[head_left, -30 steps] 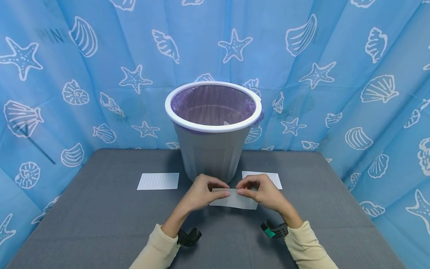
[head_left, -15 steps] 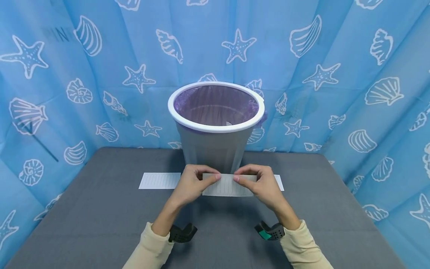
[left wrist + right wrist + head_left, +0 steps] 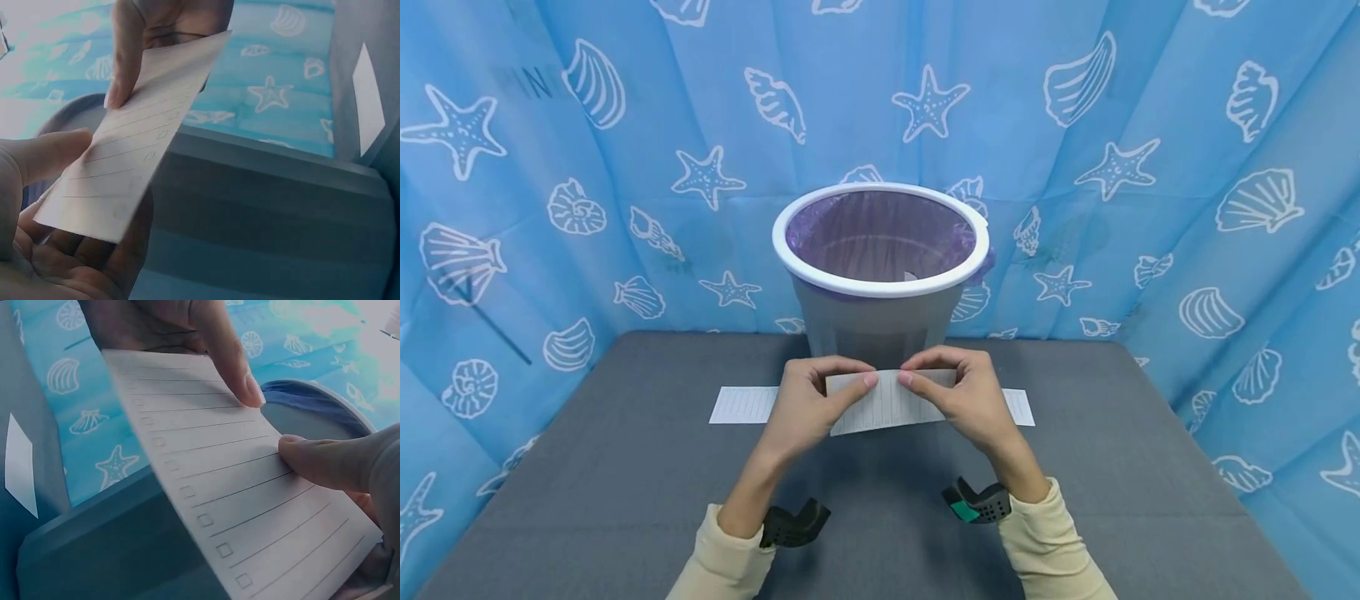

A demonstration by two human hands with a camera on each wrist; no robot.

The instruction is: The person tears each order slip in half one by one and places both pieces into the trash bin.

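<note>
A lined slip of paper (image 3: 887, 402) with a column of small checkboxes is held up in front of the bin. My left hand (image 3: 808, 404) pinches its upper edge, thumb on the near face and fingers behind. Close beside it, my right hand (image 3: 962, 396) pinches the same edge, the two thumbtips a small gap apart. In the left wrist view the paper (image 3: 119, 156) spans between both hands. The right wrist view shows ruled lines across the paper (image 3: 212, 462), which looks whole along its visible length.
A grey bin (image 3: 880, 321) with a white rim and purple liner stands behind the hands; a white scrap (image 3: 910, 276) shows inside it. Lined slips lie on the grey table, one at left (image 3: 741, 406) and one at right (image 3: 1018, 407), each partly covered by a hand. A blue curtain (image 3: 700, 242) hangs behind.
Both hands have raised the paper from low over the table and shifted it somewhat left, toward the bin's front. The paper is now slightly tilted. The bin and lying slips stay put.
</note>
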